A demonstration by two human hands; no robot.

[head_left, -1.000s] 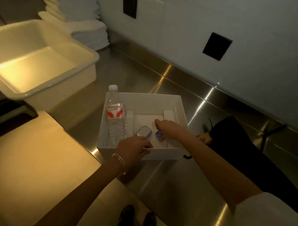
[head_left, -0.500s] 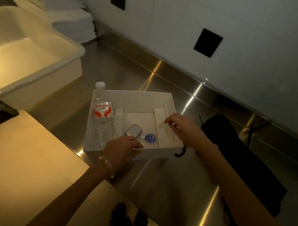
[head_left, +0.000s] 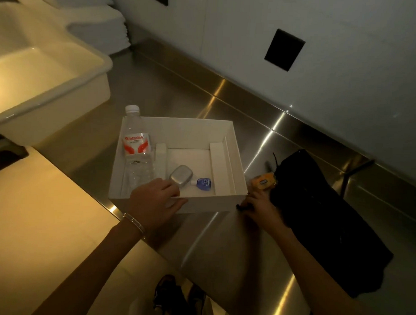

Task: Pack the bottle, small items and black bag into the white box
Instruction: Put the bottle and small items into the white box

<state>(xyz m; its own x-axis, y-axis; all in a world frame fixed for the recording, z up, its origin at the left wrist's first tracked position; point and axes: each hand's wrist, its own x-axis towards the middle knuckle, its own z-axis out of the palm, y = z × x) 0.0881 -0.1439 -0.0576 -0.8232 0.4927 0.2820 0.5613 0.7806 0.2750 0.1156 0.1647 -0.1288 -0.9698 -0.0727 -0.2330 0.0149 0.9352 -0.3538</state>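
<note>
2 hands are in view, and much about them is hard to read in this dim light. My left hand [head_left: 157,200] rests on the near wall of the white box [head_left: 179,130], fingers curled over the rim and thumb on the outside, so my grip there is closed on the box edge. My right hand [head_left: 263,210] sits just beside the box's near right corner, at the edge of the black bag [head_left: 323,208]; the fingers are bent, with a dark bit of cord showing at them, but I cannot tell whether they are clenched on anything. A small yellow item [head_left: 264,181] lies just beyond that hand, touching the bag, its shape blurred.

Inside the box, the bottle [head_left: 137,155] lies in the left compartment with its cap poking past the far wall. In the middle compartment a silver case [head_left: 181,175] and a small blue item [head_left: 203,183] lie side by side, the case partly hidden by my fingers. The bag's far end melts into shadow, and its lower part is cut by my forearm.

The table [head_left: 223,240] is brushed steel with bright streaks of glare. A cream tub [head_left: 51,81] stands at the left, folded white towels [head_left: 98,28] behind it, and a pale wall with 2 black squares runs along the back. Shoes, probably mine, show below the table's edge.
</note>
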